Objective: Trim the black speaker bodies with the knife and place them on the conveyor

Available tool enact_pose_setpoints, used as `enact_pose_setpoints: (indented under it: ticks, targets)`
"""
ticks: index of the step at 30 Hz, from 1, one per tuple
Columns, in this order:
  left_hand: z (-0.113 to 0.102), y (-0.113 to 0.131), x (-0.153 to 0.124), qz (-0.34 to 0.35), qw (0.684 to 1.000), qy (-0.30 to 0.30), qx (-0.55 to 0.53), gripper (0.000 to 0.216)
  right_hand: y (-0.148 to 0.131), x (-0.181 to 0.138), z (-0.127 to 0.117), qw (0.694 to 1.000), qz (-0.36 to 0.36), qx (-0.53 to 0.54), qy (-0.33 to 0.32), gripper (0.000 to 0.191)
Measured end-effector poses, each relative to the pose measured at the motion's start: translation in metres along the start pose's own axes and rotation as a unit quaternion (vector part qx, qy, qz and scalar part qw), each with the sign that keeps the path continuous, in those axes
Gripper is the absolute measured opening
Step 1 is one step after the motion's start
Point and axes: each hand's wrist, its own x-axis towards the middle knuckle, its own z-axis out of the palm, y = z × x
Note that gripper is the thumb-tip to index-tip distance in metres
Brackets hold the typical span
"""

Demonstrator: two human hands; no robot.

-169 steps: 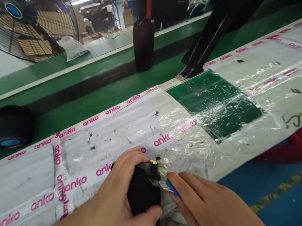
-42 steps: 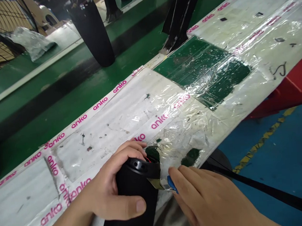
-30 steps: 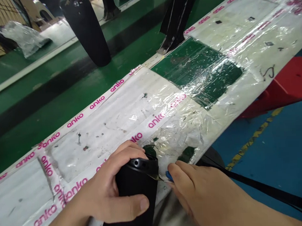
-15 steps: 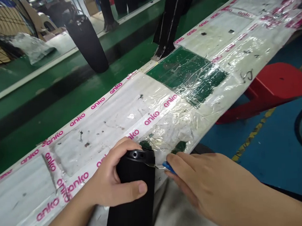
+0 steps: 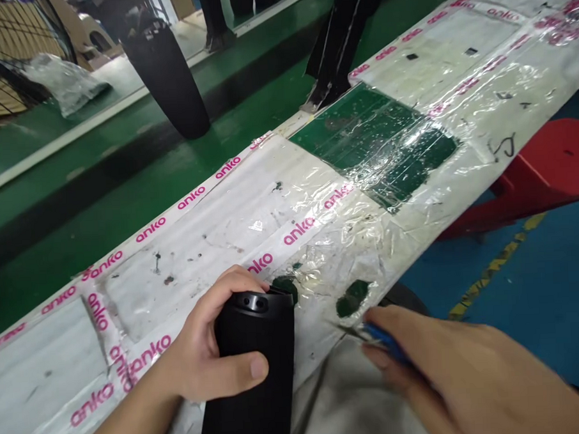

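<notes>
My left hand [image 5: 207, 358] is wrapped round a black cylindrical housing [image 5: 251, 378], whose top end rests against the near edge of the white taped bench [image 5: 208, 227]. My right hand [image 5: 450, 370] sits a little to the right of the housing, fingers closed on a small blue-handled tool [image 5: 378, 336] with a thin metal tip pointing left. The tip is clear of the housing.
A green conveyor belt [image 5: 125, 192] runs behind the bench, with another black cylinder [image 5: 168, 75] standing on it. A clear-taped green patch [image 5: 377, 143] lies on the bench to the right. A red stool [image 5: 541, 174] stands on the blue floor. A plastic bag [image 5: 60, 83] lies far left.
My right hand has pulled the blue tool away to the right, off the housing's rim. My left hand keeps its grip on the housing.
</notes>
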Motion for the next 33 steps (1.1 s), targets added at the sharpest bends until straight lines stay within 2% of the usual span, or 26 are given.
enact_pose_setpoints:
  ticks: [3, 6, 12, 19, 27, 30, 33]
  targets:
    - [-0.001, 0.0, 0.0, 0.004, 1.0, -0.005, -0.01, 0.052, -0.018, 0.013, 0.023, 0.999, -0.038, 0.02, 0.002, 0.026]
    - [-0.001, -0.001, 0.001, 0.006, 1.0, -0.01, -0.015, 0.053, -0.022, 0.02, 0.033, 0.998, -0.054, 0.0, 0.008, 0.025]
    - [-0.001, -0.004, 0.002, 0.013, 1.0, -0.011, -0.018, 0.054, -0.018, 0.024, 0.039, 0.997, -0.072, -0.029, -0.007, 0.019]
    - [-0.001, -0.004, 0.0, 0.014, 1.0, -0.006, -0.007, 0.055, -0.018, 0.031, 0.036, 0.995, -0.081, -0.055, -0.026, 0.031]
    - [0.001, -0.002, 0.002, 0.018, 1.0, -0.021, -0.003, 0.055, -0.011, 0.041, 0.029, 0.984, -0.078, -0.025, -0.159, 0.031]
    - [0.0, 0.0, 0.001, 0.004, 1.0, -0.021, 0.006, 0.05, -0.015, 0.046, 0.025, 0.976, -0.076, -0.046, -0.197, 0.036]
    - [0.0, 0.001, 0.001, -0.011, 1.0, -0.006, 0.012, 0.046, -0.014, 0.054, 0.014, 0.971, -0.089, -0.049, -0.218, 0.03]
